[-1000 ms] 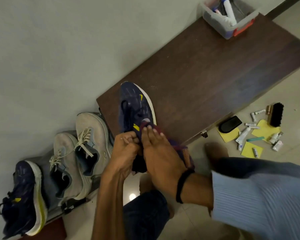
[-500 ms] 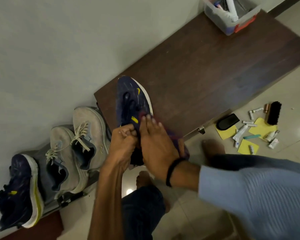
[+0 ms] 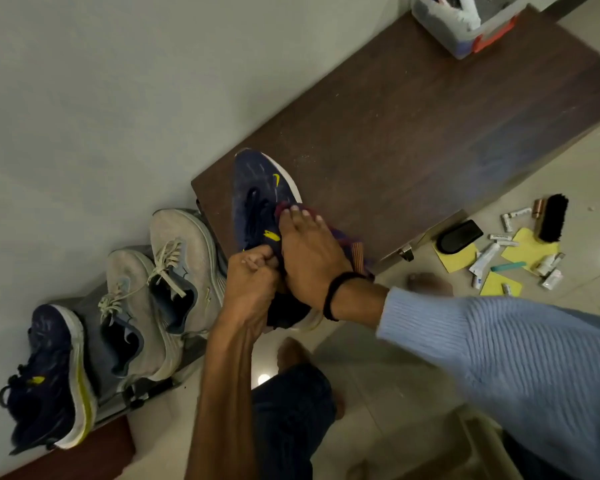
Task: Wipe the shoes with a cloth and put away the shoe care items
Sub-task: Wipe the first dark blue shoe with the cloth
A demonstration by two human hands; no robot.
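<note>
Dark wood cabinet top (image 3: 430, 133) carried the navy running shoe (image 3: 257, 188) mid-wipe, heel end overhanging the near edge.

The right hand (image 3: 309, 258) lay flat, fingers together, pressing the maroon striped cloth (image 3: 355, 252) on the shoe's side; over the last second it had slid only slightly toward the toe, so wiping was evidently continuing. The left hand (image 3: 253, 275) was closed tight on the shoe's collar, steadying it. Three more sneakers (image 3: 174, 271) waited on the low rack (image 3: 146, 393). Brush (image 3: 553, 216), tubes (image 3: 484, 258) and yellow cloths (image 3: 529, 247) lay on the floor, well apart from the storage box (image 3: 465, 26).
</note>
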